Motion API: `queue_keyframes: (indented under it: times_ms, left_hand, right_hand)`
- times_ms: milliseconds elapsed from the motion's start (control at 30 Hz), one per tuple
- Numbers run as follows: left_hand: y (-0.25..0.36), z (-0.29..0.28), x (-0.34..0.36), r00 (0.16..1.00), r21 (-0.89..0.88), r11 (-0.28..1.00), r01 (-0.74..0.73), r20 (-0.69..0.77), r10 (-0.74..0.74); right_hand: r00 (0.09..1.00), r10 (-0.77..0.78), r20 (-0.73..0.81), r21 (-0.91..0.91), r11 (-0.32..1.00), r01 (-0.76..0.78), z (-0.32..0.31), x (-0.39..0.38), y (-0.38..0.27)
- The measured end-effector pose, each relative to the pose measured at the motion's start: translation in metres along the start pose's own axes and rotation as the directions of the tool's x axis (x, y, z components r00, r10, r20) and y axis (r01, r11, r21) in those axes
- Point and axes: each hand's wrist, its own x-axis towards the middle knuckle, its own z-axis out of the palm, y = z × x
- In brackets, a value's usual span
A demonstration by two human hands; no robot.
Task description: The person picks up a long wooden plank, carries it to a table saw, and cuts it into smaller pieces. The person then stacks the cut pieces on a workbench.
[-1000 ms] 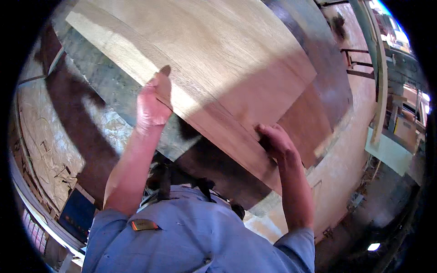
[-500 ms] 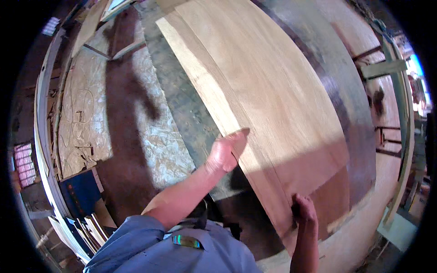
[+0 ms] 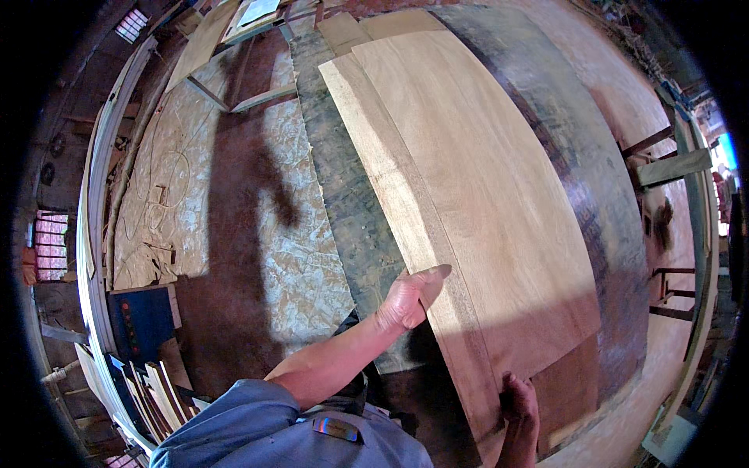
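Observation:
A long, narrow wooden board [image 3: 462, 347] slants from the upper middle down to the lower edge, along the left side of a wide, pale plywood sheet [image 3: 499, 203]. My left hand [image 3: 407, 302] grips the board's left edge about midway, thumb on top and fingers hidden beneath. Closer to me, my right hand [image 3: 520, 402] is curled at the board's right edge near its near end, thumb up; most of its fingers are hidden. Under the sheet is a dark, worn tabletop [image 3: 566, 171]. A browner panel [image 3: 566, 382] shows below the plywood's near edge.
Thin wood strips [image 3: 160, 390] lean at the lower left beside a dark blue panel [image 3: 140, 321]. A wooden frame [image 3: 257, 97] stands at the far left. Along the right runs a timber rail with a crosspiece [image 3: 672, 167]. My shadow falls across the paint-marked floor [image 3: 304, 265].
My view has shifted, so the board, sheet and floor sit lower and farther right in it. Both hands keep about the same places on the board.

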Motion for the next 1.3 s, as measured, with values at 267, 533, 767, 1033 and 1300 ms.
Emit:
queue_keyframes:
  times_ms: [267,533,767,1033,1300]
  left_hand:
    - [0.002,-0.03,0.022,0.914,-0.121,0.992,-0.03,0.398,0.076]
    - [0.006,-0.01,0.014,0.99,0.196,0.975,-0.101,-0.073,0.118]
    - [0.009,-0.006,0.022,0.994,0.215,0.971,-0.107,0.023,0.105]
    - [0.007,-0.01,0.032,0.992,0.199,0.972,-0.123,0.028,0.119]
    - [0.007,-0.003,0.035,0.99,0.153,0.985,-0.079,-0.104,0.095]
  right_hand:
    - [1.0,0.017,-0.011,-0.074,0.997,-0.018,-0.005,0.002,0.001]
    - [0.992,0.129,-0.008,-0.15,0.98,-0.129,-0.003,0.006,-0.008]
    - [0.992,0.097,0.074,-0.253,0.965,-0.076,-0.007,0.017,-0.01]
    - [0.966,0.064,0.249,-0.057,0.997,-0.051,-0.01,0.014,-0.011]
    - [0.976,-0.111,0.19,-0.246,0.956,0.156,-0.01,0.012,-0.004]
